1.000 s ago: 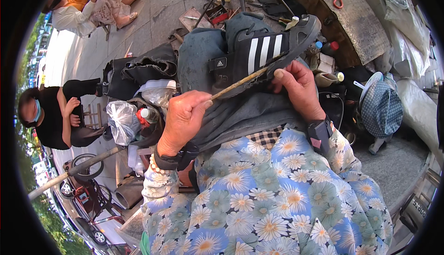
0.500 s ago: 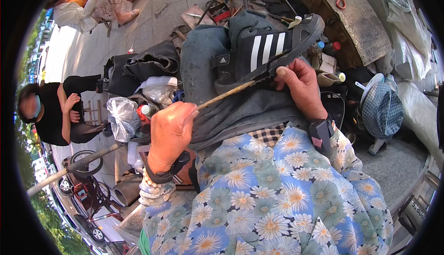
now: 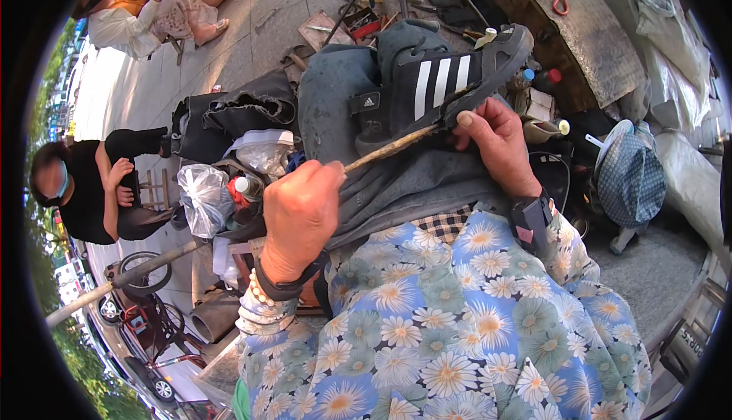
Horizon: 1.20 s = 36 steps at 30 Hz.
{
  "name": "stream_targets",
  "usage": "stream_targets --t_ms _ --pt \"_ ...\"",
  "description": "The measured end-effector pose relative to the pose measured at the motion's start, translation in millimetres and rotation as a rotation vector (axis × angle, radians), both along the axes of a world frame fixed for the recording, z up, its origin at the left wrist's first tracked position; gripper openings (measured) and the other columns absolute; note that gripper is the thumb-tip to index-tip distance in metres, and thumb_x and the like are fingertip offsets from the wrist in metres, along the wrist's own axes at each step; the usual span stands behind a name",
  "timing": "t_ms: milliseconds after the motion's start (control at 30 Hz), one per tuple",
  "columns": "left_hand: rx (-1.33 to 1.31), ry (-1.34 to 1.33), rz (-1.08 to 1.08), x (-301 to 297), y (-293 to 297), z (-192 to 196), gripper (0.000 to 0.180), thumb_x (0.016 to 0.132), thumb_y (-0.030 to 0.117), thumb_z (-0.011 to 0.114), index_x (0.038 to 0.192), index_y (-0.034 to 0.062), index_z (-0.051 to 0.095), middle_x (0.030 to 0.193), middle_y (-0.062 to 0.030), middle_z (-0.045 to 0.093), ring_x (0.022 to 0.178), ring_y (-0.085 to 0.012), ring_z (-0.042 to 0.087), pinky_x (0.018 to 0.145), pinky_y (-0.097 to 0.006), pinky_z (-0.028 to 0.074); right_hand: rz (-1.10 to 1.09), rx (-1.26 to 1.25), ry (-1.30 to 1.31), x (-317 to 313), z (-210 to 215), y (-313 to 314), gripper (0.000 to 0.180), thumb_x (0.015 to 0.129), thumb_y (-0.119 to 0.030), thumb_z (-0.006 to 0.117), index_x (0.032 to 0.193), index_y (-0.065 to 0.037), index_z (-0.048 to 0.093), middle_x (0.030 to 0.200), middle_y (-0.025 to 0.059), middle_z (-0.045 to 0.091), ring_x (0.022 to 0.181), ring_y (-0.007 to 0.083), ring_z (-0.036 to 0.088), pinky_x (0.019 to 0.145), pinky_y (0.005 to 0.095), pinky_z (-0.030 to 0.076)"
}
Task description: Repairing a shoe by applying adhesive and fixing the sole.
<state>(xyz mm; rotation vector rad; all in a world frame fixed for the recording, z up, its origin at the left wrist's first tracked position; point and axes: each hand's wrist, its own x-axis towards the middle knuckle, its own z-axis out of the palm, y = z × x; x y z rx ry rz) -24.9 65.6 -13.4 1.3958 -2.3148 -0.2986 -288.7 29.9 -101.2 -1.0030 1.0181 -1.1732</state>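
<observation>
Across my lap lies a black sneaker (image 3: 404, 88) with white stripes, its toe pointing to the far right. My right hand (image 3: 499, 145) is closed on the edge of its sole near the toe, thumb on top. A gap shows between the sole and the upper there. In my closed left hand (image 3: 301, 206) is a thin wooden stick (image 3: 390, 148). It slants up to the right along the sole, and its far end meets the gap beside my right fingers. Dark grey cloth (image 3: 412, 184) covers my knees under the shoe.
A wooden box (image 3: 579, 39) with red-handled scissors (image 3: 561, 4) on it stands at the far right. Capped bottles (image 3: 521, 78) sit beside it. On the left are plastic bags (image 3: 204, 199), a dark bag (image 3: 240, 107) and a long pole (image 3: 122, 279). Two people sit farther off.
My left hand has moved right and slightly up, carrying the stick farther along the sole toward my right hand. The shoe and my right hand have stayed almost still.
</observation>
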Motion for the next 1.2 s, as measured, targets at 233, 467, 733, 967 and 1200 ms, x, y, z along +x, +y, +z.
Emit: stream_targets --t_ms 233,467,733,967,1200 --pt "-0.215 -0.325 -0.054 -40.9 3.9 -1.1 0.013 0.075 0.004 0.059 0.088 0.0008 0.062 0.065 -0.0078 0.048 0.055 -0.0225 0.054 0.048 -0.033 0.042 -0.005 -0.017 -0.016 -0.8 -3.5 -3.0 0.015 0.088 -0.014 0.064 0.083 -0.002 0.057 0.073 0.0033 0.061 0.063 0.009 0.058 0.06 0.022 0.046" --pt "-0.197 -0.505 -0.121 -19.3 10.8 31.6 0.009 0.072 0.005 0.064 0.078 0.0036 0.058 0.064 -0.0033 0.049 0.055 -0.017 0.053 0.046 -0.03 0.041 -0.005 0.003 0.006 -1.1 -2.9 -3.1 0.016 0.088 -0.015 0.065 0.083 -0.002 0.058 0.073 0.0028 0.061 0.062 0.0087 0.057 0.059 0.0215 0.045" --pt "-0.136 -0.599 -0.164 -7.0 5.9 55.6 0.014 0.066 0.006 0.063 0.079 0.0035 0.057 0.065 -0.0043 0.05 0.057 -0.0183 0.056 0.048 -0.032 0.043 -0.011 0.005 0.013 1.2 -1.8 -3.0 0.017 0.087 -0.016 0.066 0.082 -0.002 0.058 0.072 0.0029 0.061 0.061 0.0082 0.057 0.058 0.0213 0.044" --pt "-0.096 -0.618 -0.143 -4.7 1.8 82.4 0.019 0.06 0.01 0.06 0.077 0.0035 0.056 0.066 -0.0052 0.049 0.057 -0.0192 0.056 0.048 -0.032 0.043 -0.009 -0.004 0.023 0.2 -2.9 -2.6 0.019 0.088 -0.017 0.065 0.081 -0.002 0.058 0.073 0.0035 0.062 0.061 0.0086 0.057 0.058 0.0216 0.045" --pt "0.059 -0.029 0.005 3.9 8.4 34.5 0.012 0.076 -0.002 0.061 0.086 0.0022 0.058 0.069 -0.013 0.056 0.06 -0.0334 0.057 0.051 -0.04 0.045 0.003 -0.039 0.041 -0.2 1.7 0.3 0.016 0.09 -0.016 0.061 0.085 -0.001 0.057 0.078 0.0041 0.063 0.069 0.0101 0.06 0.067 0.0228 0.047"
